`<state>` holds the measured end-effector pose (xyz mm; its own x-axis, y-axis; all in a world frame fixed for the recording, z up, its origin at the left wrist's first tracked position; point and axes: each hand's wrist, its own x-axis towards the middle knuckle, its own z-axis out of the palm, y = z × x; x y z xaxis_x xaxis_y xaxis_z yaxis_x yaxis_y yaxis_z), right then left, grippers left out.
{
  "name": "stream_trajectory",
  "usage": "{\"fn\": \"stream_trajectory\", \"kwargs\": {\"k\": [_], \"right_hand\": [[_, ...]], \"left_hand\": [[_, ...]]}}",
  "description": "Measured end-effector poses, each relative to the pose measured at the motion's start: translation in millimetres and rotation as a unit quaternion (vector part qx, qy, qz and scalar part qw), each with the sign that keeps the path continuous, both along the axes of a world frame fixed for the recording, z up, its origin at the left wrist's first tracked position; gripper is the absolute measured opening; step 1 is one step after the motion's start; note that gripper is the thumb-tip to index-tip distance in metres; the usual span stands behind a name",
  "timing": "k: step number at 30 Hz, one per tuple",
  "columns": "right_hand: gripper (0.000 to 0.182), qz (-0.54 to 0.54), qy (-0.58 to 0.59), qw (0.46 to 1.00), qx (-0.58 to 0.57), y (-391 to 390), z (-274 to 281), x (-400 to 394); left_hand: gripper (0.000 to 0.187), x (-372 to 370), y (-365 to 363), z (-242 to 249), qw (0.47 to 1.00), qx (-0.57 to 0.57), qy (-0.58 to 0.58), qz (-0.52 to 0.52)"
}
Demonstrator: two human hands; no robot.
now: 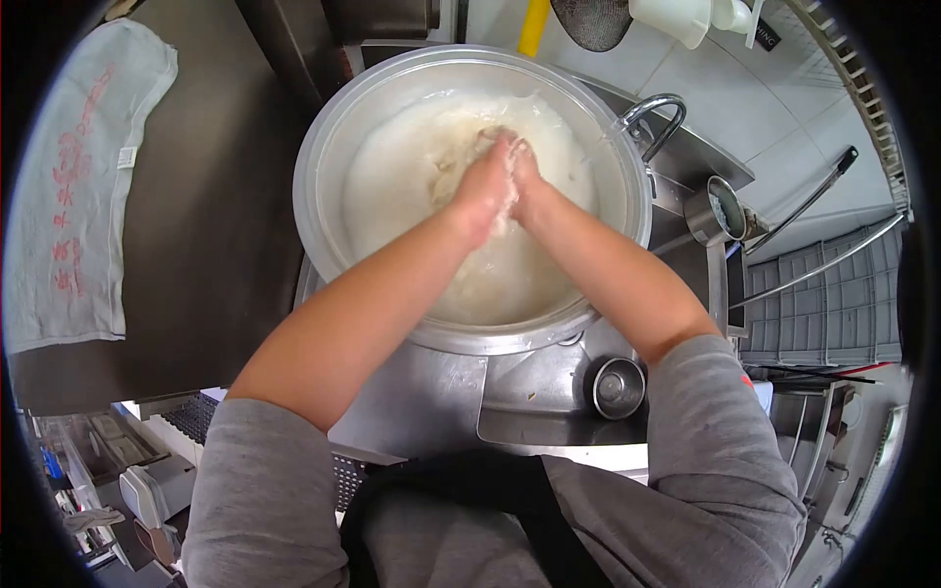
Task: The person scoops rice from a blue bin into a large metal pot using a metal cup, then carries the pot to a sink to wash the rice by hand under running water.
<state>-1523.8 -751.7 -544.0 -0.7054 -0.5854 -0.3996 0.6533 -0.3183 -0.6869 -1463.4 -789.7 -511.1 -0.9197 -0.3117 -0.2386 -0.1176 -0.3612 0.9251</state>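
A large round metal basin (328,211) holds cloudy, milky-white water (392,186). Over its middle, my left hand (482,191) and my right hand (526,176) are pressed palm to palm. Wet white rice (511,186) is squeezed between them and clings along the edges of the palms. The fingertips point away from me, at the surface of the water, and are smeared by motion. More pale rice (446,176) shows beside my left hand, partly under the water.
The basin stands on a steel sink with a curved faucet (669,110) at its right. A small metal cup (618,387) lies in the sink. A metal pot (714,212) is farther right. On the left, a cloth with red writing (78,196) covers part of a dark counter (201,196).
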Motion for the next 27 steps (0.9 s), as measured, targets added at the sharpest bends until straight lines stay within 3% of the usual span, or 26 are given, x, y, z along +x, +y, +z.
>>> {"fn": "stream_trajectory", "kwargs": {"k": [2,4,5,6,7,8,9,10,11,12,13,14,16,18,20,22,24,25,27], "right_hand": [[0.032,0.006,-0.020,0.999,0.032,10,36,6],[0.031,-0.028,-0.005,0.999,-0.020,-6,16,14],[0.029,-0.024,0.075,0.997,-0.001,-18,-2,12],[0.029,-0.025,0.074,0.997,-0.004,-23,-36,-3],[0.030,0.073,0.331,0.932,0.125,-31,-74,-22],[0.032,0.164,0.556,0.778,0.242,-36,-94,-33],[0.032,0.164,0.556,0.779,0.240,-36,-90,-31],[0.034,0.188,0.651,0.668,0.309,-33,-88,-26],[0.036,0.205,0.728,0.540,0.370,-33,-80,-24],[0.036,0.205,0.728,0.541,0.369,-41,-70,-34],[0.037,0.272,0.744,0.419,0.444,-54,-59,-47],[0.039,0.335,0.742,0.287,0.505,-65,-49,-59],[0.039,0.348,0.751,0.265,0.495,-76,-25,-78],[0.040,0.239,0.752,0.289,0.542,-94,-50,-109],[0.039,0.281,0.687,0.282,0.608,-95,-43,-130],[0.032,0.232,0.658,0.312,0.645,-82,-41,-147],[0.035,0.278,0.595,0.377,0.653,-56,-26,-159],[0.035,0.277,0.595,0.374,0.656,-41,-25,-166],[0.042,0.395,0.556,0.368,0.632,-10,-41,-192]], "left_hand": [[0.061,-9,-7,8,0.999,-0.028,-0.028,0.010],[0.065,-23,-31,10,0.996,0.067,-0.057,0.008],[0.065,-33,-48,-2,0.996,0.064,-0.058,0.008],[0.066,-45,-69,-24,0.997,-0.060,-0.050,-0.017],[0.067,-53,-88,-44,0.981,-0.183,-0.041,-0.040],[0.067,-54,-103,-59,0.981,-0.184,-0.042,-0.040],[0.065,-53,-116,-69,0.955,-0.278,-0.091,-0.042],[0.063,-56,-128,-79,0.918,-0.368,-0.138,-0.045],[0.063,-58,-134,-83,0.918,-0.370,-0.139,-0.046],[0.061,-60,-139,-85,0.864,-0.452,-0.208,-0.081],[0.059,-62,-143,-89,0.797,-0.524,-0.277,-0.115],[0.059,-62,-146,-93,0.797,-0.522,-0.283,-0.114],[0.057,-55,-150,-100,0.671,-0.640,-0.352,-0.130],[0.055,-44,-138,-84,0.668,-0.614,-0.400,-0.131],[0.055,-38,-126,-72,0.664,-0.592,-0.438,-0.130],[0.062,-33,-119,-68,0.651,-0.584,-0.469,-0.120],[0.060,-29,-116,-60,0.660,-0.545,-0.501,-0.130],[0.059,-28,-113,-56,0.667,-0.503,-0.531,-0.143],[0.059,-35,-136,-105,0.650,-0.526,-0.516,-0.186]]}}
